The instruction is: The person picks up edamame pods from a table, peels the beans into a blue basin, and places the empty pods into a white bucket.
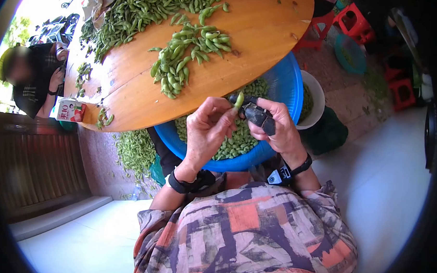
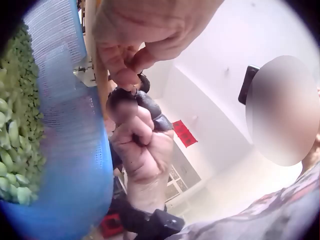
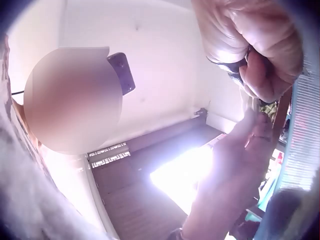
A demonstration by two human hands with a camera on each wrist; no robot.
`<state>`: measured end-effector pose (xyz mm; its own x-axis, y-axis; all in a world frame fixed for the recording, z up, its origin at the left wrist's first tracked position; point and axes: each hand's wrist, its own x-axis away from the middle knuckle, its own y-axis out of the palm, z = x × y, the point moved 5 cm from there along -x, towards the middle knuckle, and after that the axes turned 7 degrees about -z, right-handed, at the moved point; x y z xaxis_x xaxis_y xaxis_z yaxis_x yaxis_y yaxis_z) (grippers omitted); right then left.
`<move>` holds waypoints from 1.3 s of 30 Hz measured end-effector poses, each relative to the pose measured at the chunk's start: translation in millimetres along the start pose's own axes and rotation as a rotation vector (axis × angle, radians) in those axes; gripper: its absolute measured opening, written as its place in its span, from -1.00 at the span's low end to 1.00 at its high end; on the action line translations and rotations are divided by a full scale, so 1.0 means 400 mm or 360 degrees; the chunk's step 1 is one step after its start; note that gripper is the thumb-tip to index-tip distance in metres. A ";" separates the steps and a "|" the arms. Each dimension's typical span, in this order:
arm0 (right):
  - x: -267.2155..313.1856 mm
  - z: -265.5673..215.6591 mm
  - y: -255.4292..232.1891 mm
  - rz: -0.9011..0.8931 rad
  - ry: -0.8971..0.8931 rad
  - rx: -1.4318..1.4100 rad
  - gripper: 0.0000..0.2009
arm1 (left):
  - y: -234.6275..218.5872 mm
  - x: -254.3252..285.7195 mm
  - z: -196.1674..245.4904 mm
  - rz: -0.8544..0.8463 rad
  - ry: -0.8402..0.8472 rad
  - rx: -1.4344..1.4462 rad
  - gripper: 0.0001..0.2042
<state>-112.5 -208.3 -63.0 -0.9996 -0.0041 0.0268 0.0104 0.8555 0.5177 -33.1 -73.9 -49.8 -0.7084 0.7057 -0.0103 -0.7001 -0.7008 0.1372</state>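
A green soybean pod [image 1: 239,99] is held upright between my two hands over the blue basket [image 1: 295,88]. My left hand [image 1: 206,131] pinches its lower end between thumb and fingertips. Opposite it, my right hand [image 1: 282,131] grips the pod from the other side, with worn black covers [image 1: 258,116] on its thumb and a finger. Both hands meet at the fingertips in the left wrist view, where the left hand [image 2: 150,30] comes from above and hides the pod. Shelled green beans [image 1: 235,143] fill the basket below.
A wooden table [image 1: 128,104] beyond the basket carries piles of pods [image 1: 175,67] and a small carton [image 1: 70,110]. A white bucket [image 1: 318,99] stands right of the basket. Pods or husks [image 1: 136,150] cover the floor at left. Another person [image 1: 37,77] sits across the table.
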 end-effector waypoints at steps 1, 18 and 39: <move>0.000 0.002 -0.002 0.0000 0.0003 -0.0001 -0.32 | 0.001 0.002 -0.010 0.0002 -0.0002 0.0001 -0.93; 0.022 -0.010 -0.015 0.0104 0.0035 0.0409 -0.87 | 0.028 0.011 -0.040 -0.0474 -0.0393 0.0683 -0.69; 0.051 -0.002 -0.010 0.0113 0.0117 0.0126 -0.76 | -0.001 0.019 -0.067 -0.0215 -0.0259 0.0676 -0.93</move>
<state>-132.8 -212.1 -63.8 -0.9919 0.0222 0.1251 0.0759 0.8931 0.4434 -40.4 -71.0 -76.5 -0.5666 0.8185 0.0950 -0.6624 -0.5210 0.5384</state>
